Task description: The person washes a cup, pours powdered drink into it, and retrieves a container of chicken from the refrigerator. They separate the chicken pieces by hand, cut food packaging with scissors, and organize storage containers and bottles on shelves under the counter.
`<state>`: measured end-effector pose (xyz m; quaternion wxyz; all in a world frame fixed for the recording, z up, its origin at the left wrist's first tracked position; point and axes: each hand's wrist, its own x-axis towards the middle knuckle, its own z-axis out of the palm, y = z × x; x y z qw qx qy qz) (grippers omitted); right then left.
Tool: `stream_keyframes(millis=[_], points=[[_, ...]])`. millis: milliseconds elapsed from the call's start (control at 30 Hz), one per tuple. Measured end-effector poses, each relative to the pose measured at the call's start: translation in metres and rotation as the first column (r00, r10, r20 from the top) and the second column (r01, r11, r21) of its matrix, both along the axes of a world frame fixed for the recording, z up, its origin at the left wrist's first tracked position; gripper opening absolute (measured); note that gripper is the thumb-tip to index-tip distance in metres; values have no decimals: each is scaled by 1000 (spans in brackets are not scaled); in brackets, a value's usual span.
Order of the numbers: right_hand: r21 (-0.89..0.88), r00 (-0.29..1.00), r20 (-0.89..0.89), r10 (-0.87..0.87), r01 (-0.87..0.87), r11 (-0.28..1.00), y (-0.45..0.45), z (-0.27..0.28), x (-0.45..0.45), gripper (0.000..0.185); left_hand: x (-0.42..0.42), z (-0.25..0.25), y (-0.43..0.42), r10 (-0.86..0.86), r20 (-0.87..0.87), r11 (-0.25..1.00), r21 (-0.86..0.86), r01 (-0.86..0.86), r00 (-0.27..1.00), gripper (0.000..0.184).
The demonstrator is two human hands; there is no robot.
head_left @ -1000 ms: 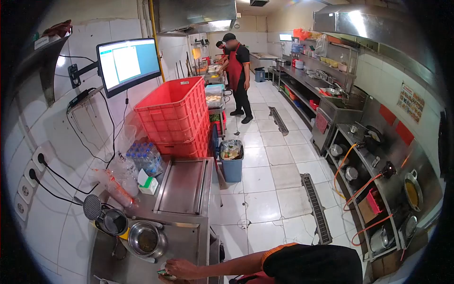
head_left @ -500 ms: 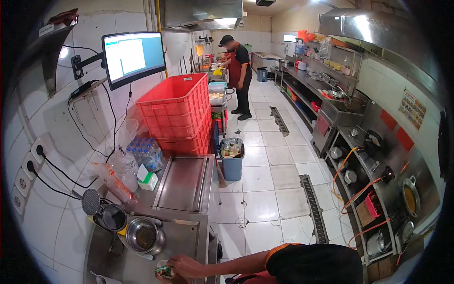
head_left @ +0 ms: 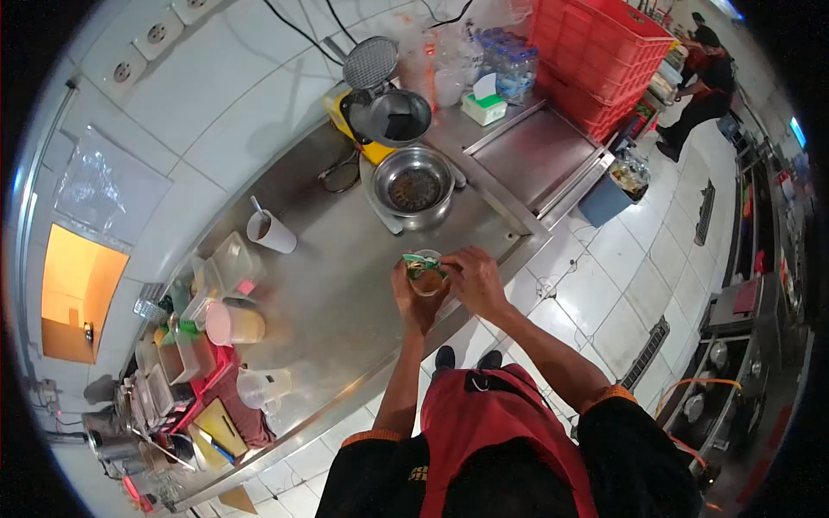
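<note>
A small clear cup [head_left: 427, 283] with something brown in it stands upright in my left hand [head_left: 414, 300], whose fingers wrap round its side. Across the cup's top lies a green printed sachet [head_left: 421, 262]. My right hand [head_left: 475, 278] pinches the sachet's right end at the cup's rim. Whether the sachet is torn is too small to make out. Both hands are over the front edge of the steel counter [head_left: 345, 285]. Just beyond them a steel bowl [head_left: 414, 183] rests on what looks like a scale.
A yellow waffle iron [head_left: 373, 129] stands open behind the bowl. To the left are a white cup [head_left: 271, 233], a pink-lidded tub [head_left: 235, 324], a clear jug [head_left: 263, 388] and a knife [head_left: 216, 447]. Red crates [head_left: 596, 60] and a person [head_left: 704, 86] are at the far right.
My view has swung down and left, onto the counter and both hands. The cup and green sachet, earlier at the bottom edge with one hand showing, are now in the middle.
</note>
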<state>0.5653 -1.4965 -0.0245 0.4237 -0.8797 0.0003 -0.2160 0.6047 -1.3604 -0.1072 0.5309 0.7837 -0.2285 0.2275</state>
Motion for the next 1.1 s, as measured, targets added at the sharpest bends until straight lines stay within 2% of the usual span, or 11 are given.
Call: stream_keyframes(millis=[67,133,233,400,533,633,733,933,967,1033,1100], points=[[16,1000,-1,-6,6,1000,2,-4,0,17,1,-1,-2,4,-121,1000,6,-3,993,82],[12,1000,-7,-30,30,999,3,-4,2,15,3,1,-4,3,-104,1000,7,-3,995,83],[-148,992,123,-13,31,989,5,18,0,13,1,4,-3,-3,-115,1000,8,4,993,82],[-243,999,46,-9,20,970,6,-3,9,15,2,1,-1,-21,-175,1000,8,23,984,81],[-128,999,-28,29,-33,991,8,-8,9,13,0,7,-2,-29,-196,1000,-13,27,980,79],[-223,996,79,-38,55,973,14,0,8,17,4,7,-1,-41,-155,999,-17,39,987,79],[-314,999,4,46,-42,949,8,-5,9,21,0,12,3,-67,-186,997,29,74,980,82],[-350,986,-158,60,-113,930,12,-6,17,23,-5,14,6,-141,-236,988,29,152,962,84],[-374,961,-270,55,-157,914,15,-6,16,23,-4,13,5,-154,-225,987,15,161,962,83],[-435,881,-472,-28,-205,877,17,16,17,23,-8,28,5,-384,-460,885,-430,177,801,85],[-434,928,-367,66,-234,870,2,-4,10,22,-12,50,-6,-718,-504,607,-791,78,479,86]])
